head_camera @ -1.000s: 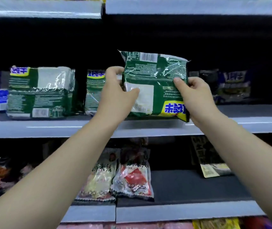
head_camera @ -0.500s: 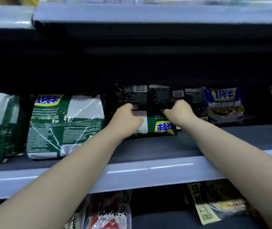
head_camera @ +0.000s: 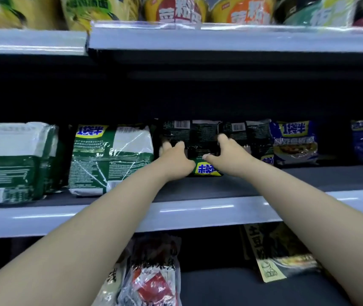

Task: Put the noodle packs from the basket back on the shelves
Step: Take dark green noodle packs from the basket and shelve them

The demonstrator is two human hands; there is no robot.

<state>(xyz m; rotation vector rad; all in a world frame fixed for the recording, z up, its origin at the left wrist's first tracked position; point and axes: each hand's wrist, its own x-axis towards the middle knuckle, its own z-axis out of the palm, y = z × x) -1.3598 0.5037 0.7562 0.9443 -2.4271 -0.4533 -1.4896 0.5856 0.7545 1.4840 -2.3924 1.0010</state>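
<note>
Green pack (head_camera: 199, 138): flat, glossy plastic multipack, dark green with a barcode near the top edge and a yellow label with blue characters at its lower corner; stands upright deep on the middle shelf (head_camera: 198, 214), its lower edge on the dark shelf mat.
Left hand (head_camera: 174, 160): laid against the pack's left side, fingers spread and slightly curled, not wrapped round; loose, open contact.
Right hand (head_camera: 227, 155): against the pack's right side, thumb pointing inward across the front, fingers reaching up; also spread rather than clenched.
Neighbours left: green-and-white pack (head_camera: 112, 157), crinkled film with bright glare streaks, just beside the left hand; another green pack (head_camera: 15, 162) at the far left.
Neighbours right: a second dark pack (head_camera: 249, 138) close behind the right hand, then a blue pack (head_camera: 294, 142) with a yellow label.
Shelf edge: smooth pale strip, glossy.
Above: round noodle cups (head_camera: 176, 8), blurred.
Below: clear crinkly sachets (head_camera: 154, 277), red print.
</note>
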